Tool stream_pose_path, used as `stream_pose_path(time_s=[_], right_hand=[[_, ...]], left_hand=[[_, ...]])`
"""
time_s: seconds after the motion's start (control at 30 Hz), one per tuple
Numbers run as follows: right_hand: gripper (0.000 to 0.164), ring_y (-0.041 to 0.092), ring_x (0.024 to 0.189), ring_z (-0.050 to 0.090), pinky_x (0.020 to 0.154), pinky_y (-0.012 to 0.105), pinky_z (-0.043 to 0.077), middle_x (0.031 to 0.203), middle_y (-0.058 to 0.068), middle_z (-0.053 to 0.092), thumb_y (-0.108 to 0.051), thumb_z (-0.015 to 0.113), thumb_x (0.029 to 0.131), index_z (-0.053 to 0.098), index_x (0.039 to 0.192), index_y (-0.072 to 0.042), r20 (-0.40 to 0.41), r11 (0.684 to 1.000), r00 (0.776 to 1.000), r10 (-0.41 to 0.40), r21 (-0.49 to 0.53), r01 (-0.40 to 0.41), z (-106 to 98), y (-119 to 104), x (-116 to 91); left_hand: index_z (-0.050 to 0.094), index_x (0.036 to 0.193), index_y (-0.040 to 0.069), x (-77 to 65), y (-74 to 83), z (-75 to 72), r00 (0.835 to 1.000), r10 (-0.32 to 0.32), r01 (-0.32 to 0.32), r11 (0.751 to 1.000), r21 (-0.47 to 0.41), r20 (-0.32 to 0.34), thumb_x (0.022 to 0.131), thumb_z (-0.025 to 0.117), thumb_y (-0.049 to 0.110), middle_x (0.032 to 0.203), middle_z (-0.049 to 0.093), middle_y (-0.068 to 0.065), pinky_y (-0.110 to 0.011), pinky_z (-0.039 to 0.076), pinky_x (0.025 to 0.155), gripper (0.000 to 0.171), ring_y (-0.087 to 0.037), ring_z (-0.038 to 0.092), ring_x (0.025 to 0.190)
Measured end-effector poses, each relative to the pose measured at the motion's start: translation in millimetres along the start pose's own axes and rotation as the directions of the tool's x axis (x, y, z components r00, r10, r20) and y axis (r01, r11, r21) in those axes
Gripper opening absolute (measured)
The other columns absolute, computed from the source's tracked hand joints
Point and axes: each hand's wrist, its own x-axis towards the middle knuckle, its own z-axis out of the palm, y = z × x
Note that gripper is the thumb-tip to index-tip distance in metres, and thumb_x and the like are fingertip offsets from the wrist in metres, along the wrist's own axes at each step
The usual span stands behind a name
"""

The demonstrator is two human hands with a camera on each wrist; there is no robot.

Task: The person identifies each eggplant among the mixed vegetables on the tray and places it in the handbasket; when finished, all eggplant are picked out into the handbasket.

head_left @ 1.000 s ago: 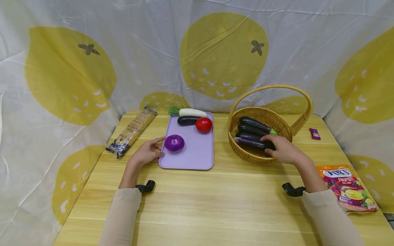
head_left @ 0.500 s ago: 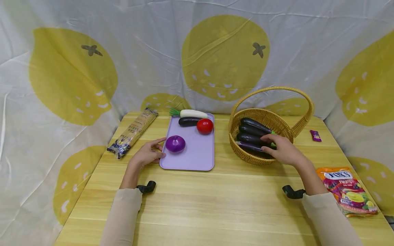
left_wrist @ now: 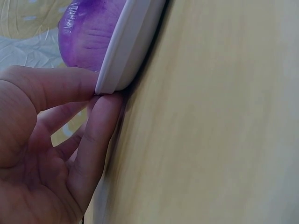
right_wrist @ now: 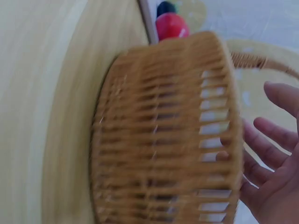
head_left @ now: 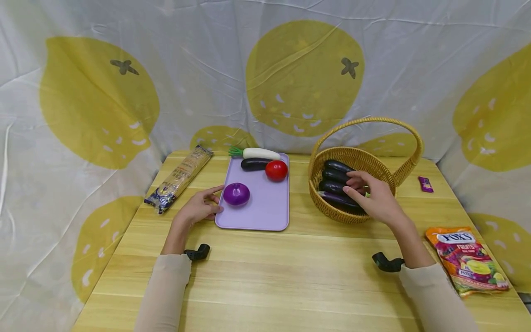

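In the head view my left hand [head_left: 201, 205] is at the left edge of a lilac tray [head_left: 265, 216]. The left wrist view shows its thumb and a finger pinching the tray's rim [left_wrist: 122, 44]. A purple onion [head_left: 236, 194] lies on the tray near that hand; farther back are a red tomato [head_left: 276, 170], a dark eggplant [head_left: 254, 164] and a white radish [head_left: 261, 153]. Over the wicker basket [head_left: 332, 213] hovers my right hand [head_left: 375, 196], fingers spread and loosely bent, holding nothing. Several eggplants [head_left: 333, 186] lie side by side in the basket beneath it.
A long pack of noodles [head_left: 180, 177] lies left of the tray. The basket's tall handle [head_left: 367, 120] arches over its back. Toward the right edge are a small purple wrapped candy [head_left: 425, 184] and an orange-red candy bag [head_left: 469, 260]. Lemon-print cloth surrounds the table.
My right hand has let go of the front eggplant, which lies in the basket, and has lifted slightly and drifted left. My left hand stays at the tray.
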Motion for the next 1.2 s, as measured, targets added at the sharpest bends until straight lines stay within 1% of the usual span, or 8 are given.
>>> stream_pose_path(time_s=[0.07, 0.17, 0.27, 0.4, 0.5, 0.67, 0.9, 1.2], right_hand=[[0.046, 0.022, 0.105, 0.066, 0.087, 0.019, 0.053, 0.121, 0.008, 0.069, -0.037, 0.061, 0.104, 0.056, 0.143, -0.012, -0.005, 1.000, 1.000, -0.018, 0.020, 0.018, 3, -9, 1], [0.047, 0.022, 0.107, 0.067, 0.087, 0.013, 0.051, 0.123, 0.008, 0.068, -0.037, 0.062, 0.104, 0.055, 0.143, -0.013, 0.006, 0.998, 0.999, -0.036, 0.054, 0.036, 8, -23, 3], [0.048, 0.022, 0.108, 0.067, 0.089, 0.018, 0.054, 0.125, 0.009, 0.068, -0.036, 0.063, 0.103, 0.055, 0.144, -0.013, 0.026, 0.994, 0.998, -0.062, 0.087, 0.059, 16, -39, 7], [0.047, 0.019, 0.106, 0.067, 0.093, 0.033, 0.057, 0.124, 0.010, 0.068, -0.035, 0.065, 0.102, 0.056, 0.142, -0.012, 0.039, 0.988, 0.993, -0.108, 0.112, 0.103, 31, -56, 15], [0.045, 0.016, 0.104, 0.066, 0.093, 0.040, 0.058, 0.121, 0.007, 0.068, -0.035, 0.066, 0.102, 0.057, 0.140, -0.013, 0.046, 0.982, 0.990, -0.133, 0.138, 0.126, 43, -69, 22], [0.044, 0.016, 0.106, 0.067, 0.095, 0.042, 0.059, 0.120, 0.002, 0.066, -0.033, 0.069, 0.100, 0.059, 0.139, -0.015, 0.072, 0.971, 0.987, -0.146, 0.200, 0.129, 63, -91, 37], [0.041, 0.024, 0.114, 0.066, 0.100, 0.043, 0.058, 0.127, 0.005, 0.066, -0.031, 0.070, 0.098, 0.062, 0.133, -0.012, 0.114, 0.958, 0.986, -0.125, 0.273, 0.089, 88, -110, 63], [0.041, 0.034, 0.120, 0.063, 0.104, 0.044, 0.055, 0.129, 0.017, 0.066, -0.028, 0.068, 0.100, 0.062, 0.133, -0.004, 0.104, 0.964, 0.987, -0.123, 0.249, 0.094, 122, -120, 101]], left_hand=[[0.040, 0.160, 0.024, 0.3, -0.3, -0.1, 1.000, -0.007, 0.007, 1.000, -0.001, -0.004, 0.093, 0.072, 0.002, 0.120, 0.052, -0.016, -0.027, 0.058, 0.064, 0.078, -0.017, 0.059, 0.082], [0.039, 0.161, 0.024, 0.8, -1.1, -0.7, 1.000, -0.005, 0.005, 1.000, 0.005, 0.000, 0.093, 0.072, 0.002, 0.122, 0.051, -0.017, -0.027, 0.058, 0.065, 0.078, -0.017, 0.060, 0.084], [0.040, 0.160, 0.025, 1.9, -1.9, -1.0, 1.000, -0.012, 0.012, 1.000, -0.001, -0.004, 0.093, 0.072, 0.002, 0.121, 0.051, -0.017, -0.027, 0.058, 0.065, 0.078, -0.018, 0.059, 0.084], [0.041, 0.160, 0.026, 2.9, -2.5, -0.8, 1.000, -0.013, 0.013, 1.000, -0.003, -0.003, 0.092, 0.072, 0.002, 0.120, 0.051, -0.016, -0.027, 0.058, 0.065, 0.078, -0.017, 0.059, 0.083], [0.039, 0.160, 0.025, 2.5, -2.7, -0.7, 1.000, -0.006, 0.006, 1.000, 0.000, 0.006, 0.093, 0.072, 0.002, 0.121, 0.051, -0.017, -0.027, 0.058, 0.065, 0.078, -0.017, 0.059, 0.083], [0.040, 0.160, 0.026, 1.6, -3.0, -1.3, 1.000, -0.018, 0.018, 1.000, -0.004, -0.004, 0.093, 0.071, 0.001, 0.121, 0.051, -0.017, -0.026, 0.058, 0.064, 0.078, -0.018, 0.059, 0.083], [0.042, 0.159, 0.028, 3.7, -0.9, -2.3, 1.000, -0.012, 0.012, 1.000, -0.021, -0.003, 0.092, 0.072, 0.001, 0.119, 0.051, -0.015, -0.027, 0.058, 0.063, 0.078, -0.018, 0.059, 0.082], [0.041, 0.160, 0.026, 2.6, -0.8, -1.0, 1.000, -0.010, 0.010, 1.000, -0.029, 0.002, 0.091, 0.072, 0.000, 0.121, 0.052, -0.016, -0.030, 0.061, 0.067, 0.080, -0.020, 0.062, 0.084]])
